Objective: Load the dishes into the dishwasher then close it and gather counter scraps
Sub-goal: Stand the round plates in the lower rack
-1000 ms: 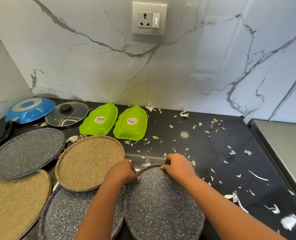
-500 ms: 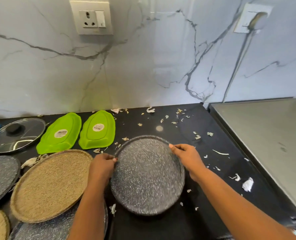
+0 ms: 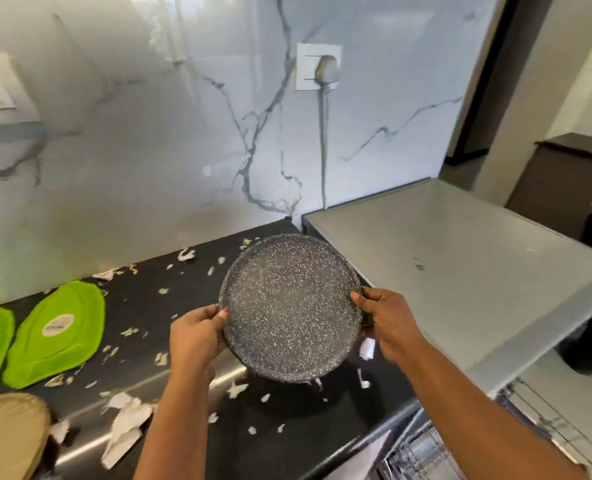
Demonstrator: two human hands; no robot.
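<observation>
Both hands hold one grey speckled plate point(image 3: 289, 306) up in the air, above the black counter point(image 3: 190, 282) near its right end. The left hand point(image 3: 197, 336) grips the left rim with curled fingers, thumb on top. The right hand point(image 3: 382, 322) grips the right rim the same way. The plate is tipped a little toward the person.

The plate could slip, I think, because each hand pinches only a thin edge. It could also bump the grey dishwasher top point(image 3: 460, 268), which sits just beside it on the right, higher than the counter. The open dishwasher rack point(image 3: 422, 452) shows at the bottom right, so the plate has to come down and around that raised corner to get in.

White scraps point(image 3: 125, 422) lie all over the counter, some right under the plate. Two green trays point(image 3: 57, 336) lie near the left edge, next to the wall. A tan plate point(image 3: 9, 434) peeks in at the bottom left corner. These wait their turn.
</observation>
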